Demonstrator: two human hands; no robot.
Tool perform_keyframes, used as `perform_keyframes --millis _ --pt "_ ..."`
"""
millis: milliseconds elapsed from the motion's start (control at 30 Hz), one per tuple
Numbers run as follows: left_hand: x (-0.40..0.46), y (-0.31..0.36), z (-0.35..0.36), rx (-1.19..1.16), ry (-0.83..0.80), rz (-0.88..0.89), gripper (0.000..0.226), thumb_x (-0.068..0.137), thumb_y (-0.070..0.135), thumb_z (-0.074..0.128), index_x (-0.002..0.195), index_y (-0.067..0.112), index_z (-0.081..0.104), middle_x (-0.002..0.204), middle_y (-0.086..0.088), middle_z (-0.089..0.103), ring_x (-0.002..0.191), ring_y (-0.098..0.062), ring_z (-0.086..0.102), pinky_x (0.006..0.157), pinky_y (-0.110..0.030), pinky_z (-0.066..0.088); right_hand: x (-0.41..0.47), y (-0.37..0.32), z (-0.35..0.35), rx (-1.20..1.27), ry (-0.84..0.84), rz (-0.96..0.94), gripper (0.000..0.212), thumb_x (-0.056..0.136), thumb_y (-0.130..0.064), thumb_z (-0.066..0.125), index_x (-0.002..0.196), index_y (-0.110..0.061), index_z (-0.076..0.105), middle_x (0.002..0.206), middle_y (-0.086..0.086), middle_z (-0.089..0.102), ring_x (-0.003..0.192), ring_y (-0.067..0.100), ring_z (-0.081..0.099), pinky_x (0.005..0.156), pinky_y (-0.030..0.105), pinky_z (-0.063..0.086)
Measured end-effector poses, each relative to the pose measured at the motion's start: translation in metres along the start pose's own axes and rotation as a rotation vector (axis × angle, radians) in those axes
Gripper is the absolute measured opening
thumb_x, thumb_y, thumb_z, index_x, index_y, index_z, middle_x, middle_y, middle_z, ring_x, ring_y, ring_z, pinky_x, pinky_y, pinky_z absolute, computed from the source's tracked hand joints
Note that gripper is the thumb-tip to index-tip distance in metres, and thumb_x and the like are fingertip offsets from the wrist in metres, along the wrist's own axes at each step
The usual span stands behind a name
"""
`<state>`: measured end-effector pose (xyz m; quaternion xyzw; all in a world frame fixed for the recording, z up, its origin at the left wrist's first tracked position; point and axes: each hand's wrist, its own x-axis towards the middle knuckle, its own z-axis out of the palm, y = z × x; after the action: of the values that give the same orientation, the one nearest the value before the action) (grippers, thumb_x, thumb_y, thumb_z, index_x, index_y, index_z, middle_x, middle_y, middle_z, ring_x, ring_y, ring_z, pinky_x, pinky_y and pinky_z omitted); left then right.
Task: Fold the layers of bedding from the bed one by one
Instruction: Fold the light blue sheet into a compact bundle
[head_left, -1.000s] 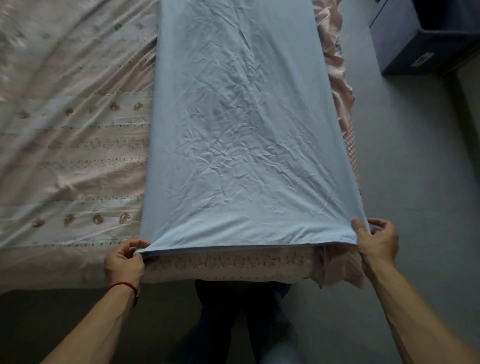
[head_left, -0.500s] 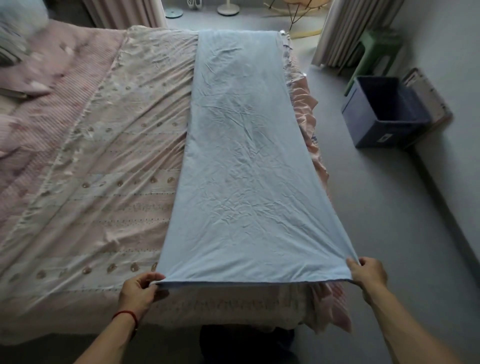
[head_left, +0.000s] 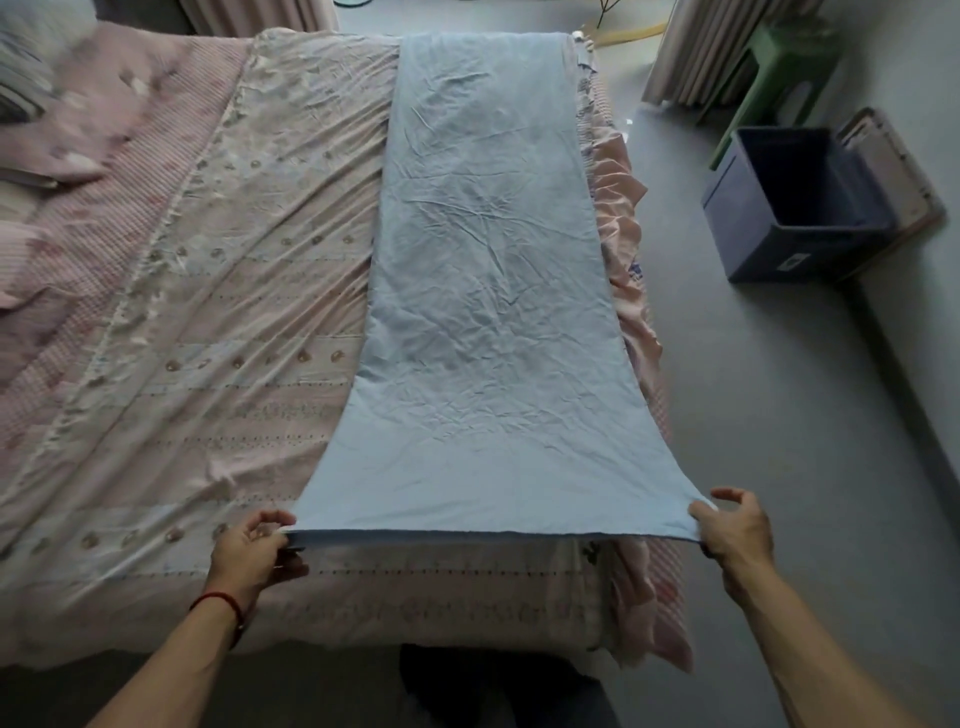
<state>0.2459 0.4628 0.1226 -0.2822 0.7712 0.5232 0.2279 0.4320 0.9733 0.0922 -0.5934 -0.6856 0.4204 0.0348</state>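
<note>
Along the right side of the bed (head_left: 156, 291) lies a light blue sheet (head_left: 483, 291), folded into a long narrow strip that runs from the near edge of the bed to the far edge. Its cloth is wrinkled, and at the near end more than one layer shows. The left hand (head_left: 249, 551) holds the near left corner of the strip: the thumb and the curled fingers pinch the edge, so this grip is closed on the cloth. The right hand (head_left: 732, 530) holds the near right corner in the same way, with the thumb on top of the cloth and the other fingers bent; how they lie under the cloth I cannot tell. Between the two hands the near edge is pulled straight and sits slightly above the bedding. A red cord (head_left: 218, 603) is around the left wrist.

Under the blue sheet is a pale pink cover (head_left: 218, 374) with rows of small round patterns, and left of it a pink striped blanket (head_left: 104, 171). A pink frill (head_left: 623, 218) hangs on the right side of the bed.

On the grey floor (head_left: 753, 441) at the right, near the wall, stands a dark blue bin (head_left: 779, 234). It is open at the top; its inside is dark and I see nothing in it. Just behind it is a green stool (head_left: 779, 78), and a flat framed board (head_left: 893, 171) leans at its right side. Curtains (head_left: 696, 47) hang beyond the bed.
</note>
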Motion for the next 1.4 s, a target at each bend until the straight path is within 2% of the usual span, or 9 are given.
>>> perform_keyframes --millis 200,467,700,800,900,967,1067,1200,1400 --pt "0.015 0.026 0.029 -0.128 0.041 -0.117 0.028 0.098 -0.011 0.039 0.096 -0.002 0.066 0.090 -0.023 0.059 0.068 -0.031 0.055 0.048 -0.033 0.060 0.040 -0.031 0.017 0.363 -0.214 0.052 0.017 0.089 0.004 0.066 0.095 -0.011 0.068 0.069 0.005 0.070 0.055 0.018 0.060 0.044 0.023 0.050" --pt "0.135 0.089 0.078 -0.164 0.170 -0.095 0.011 0.091 0.000 0.055 0.082 0.002 0.061 0.060 -0.011 0.063 0.063 -0.025 0.056 0.048 -0.032 0.058 0.132 -0.105 0.083 0.620 -0.306 0.154 0.026 0.093 -0.003 0.068 0.070 -0.009 0.077 0.065 -0.007 0.073 0.056 0.006 0.066 0.046 0.018 0.053" --pt "0.266 0.109 0.135 -0.077 0.137 -0.034 0.021 0.067 0.034 0.065 0.082 0.019 0.064 0.090 -0.004 0.059 0.065 -0.016 0.054 0.047 -0.021 0.049 0.216 -0.123 0.173 0.619 -0.323 0.224 0.007 0.090 -0.005 0.064 0.084 -0.008 0.066 0.056 0.001 0.067 0.044 0.011 0.062 0.043 0.024 0.054" --pt "0.294 0.103 0.158 -0.131 0.049 -0.053 0.039 0.063 0.053 0.071 0.080 0.018 0.066 0.075 -0.001 0.065 0.060 -0.018 0.061 0.055 -0.026 0.051 0.236 -0.120 0.187 0.538 -0.396 0.295 0.019 0.089 -0.018 0.044 0.092 -0.011 0.061 0.078 0.004 0.072 0.069 0.020 0.069 0.061 0.030 0.054" --pt "0.320 0.076 0.158 -0.163 0.000 -0.043 0.071 0.054 0.070 0.082 0.094 0.011 0.075 0.084 -0.005 0.075 0.074 -0.023 0.072 0.072 -0.039 0.060 0.242 -0.103 0.198 0.311 -0.365 0.127 0.017 0.085 -0.021 0.057 0.091 -0.007 0.065 0.070 0.003 0.067 0.065 0.024 0.060 0.048 0.022 0.046" --pt "0.311 0.064 0.158 -0.027 0.016 0.081 0.058 0.065 0.063 0.082 0.092 0.012 0.076 0.087 0.000 0.077 0.084 -0.019 0.073 0.080 -0.035 0.059 0.244 -0.090 0.202 0.139 -0.292 -0.101 0.021 0.085 -0.023 0.076 0.093 -0.004 0.070 0.065 0.005 0.061 0.060 0.022 0.050 0.038 0.016 0.039" --pt "0.300 0.062 0.158 -0.042 0.064 0.207 0.016 0.095 0.027 0.068 0.083 0.017 0.069 0.065 0.015 0.072 0.061 0.002 0.064 0.060 -0.016 0.054 0.248 -0.083 0.195 0.034 -0.135 -0.297 0.027 0.089 -0.035 0.078 0.079 -0.011 0.071 0.070 0.000 0.062 0.065 0.012 0.048 0.042 0.018 0.036" --pt "0.315 0.074 0.152 -0.068 0.051 0.314 0.015 0.095 0.030 0.067 0.092 0.017 0.074 0.089 0.002 0.074 0.081 -0.013 0.066 0.077 -0.026 0.057 0.266 -0.083 0.185 -0.077 -0.031 -0.414 0.053 0.084 -0.058 0.069 0.090 -0.005 0.066 0.073 0.010 0.064 0.068 0.012 0.047 0.054 0.042 0.039" --pt "0.326 0.068 0.170 0.067 0.146 0.259 0.024 0.096 0.038 0.066 0.093 0.014 0.072 0.084 -0.001 0.072 0.083 -0.019 0.066 0.082 -0.032 0.055 0.264 -0.090 0.199 -0.148 -0.021 -0.342 0.044 0.093 -0.046 0.069 0.106 -0.005 0.072 0.098 0.017 0.074 0.087 0.027 0.067 0.077 0.040 0.050"
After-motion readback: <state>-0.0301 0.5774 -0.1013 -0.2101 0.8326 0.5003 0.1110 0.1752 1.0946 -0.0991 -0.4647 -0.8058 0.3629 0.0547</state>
